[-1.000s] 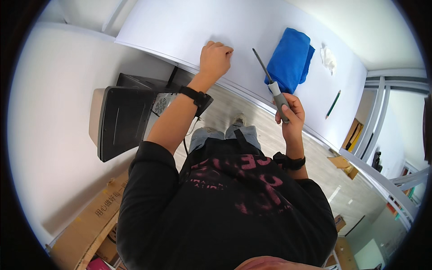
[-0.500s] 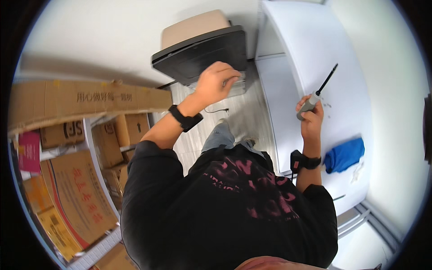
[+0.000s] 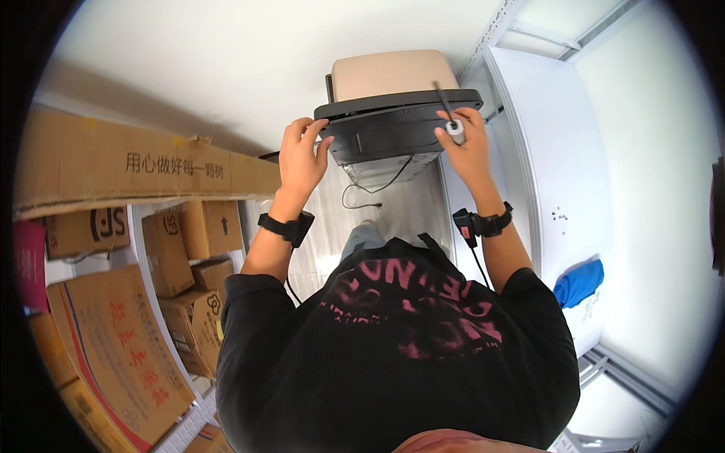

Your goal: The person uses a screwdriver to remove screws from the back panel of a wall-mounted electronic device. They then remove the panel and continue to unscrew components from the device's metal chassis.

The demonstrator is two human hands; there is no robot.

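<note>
A bulky machine with a beige top (image 3: 393, 74) and a black slab-like panel (image 3: 377, 136) stands against the far wall. At the panel's left end, my left hand (image 3: 302, 158) has its fingers and thumb curled about the corner. My right hand (image 3: 470, 151) is closed round a screwdriver (image 3: 455, 130) with a light grey handle and dark shaft, the shaft pointing up and away. That hand lies over the panel's right end; whether its fingers press on the panel I cannot tell. A metal box-like lower part (image 3: 381, 170) shows beneath the panel.
A black cable (image 3: 355, 202) hangs from the machine to the floor. To the right, a white shelf surface (image 3: 566, 174) carries small dark bits (image 3: 559, 216) and a blue cloth (image 3: 580, 284). Cardboard boxes (image 3: 121, 347) fill the shelving at left, below a long carton (image 3: 151, 162).
My left hand has moved left, from in front of the panel to its left end. My right hand has carried the screwdriver from above the white shelf to the panel's right end. The view has shifted.
</note>
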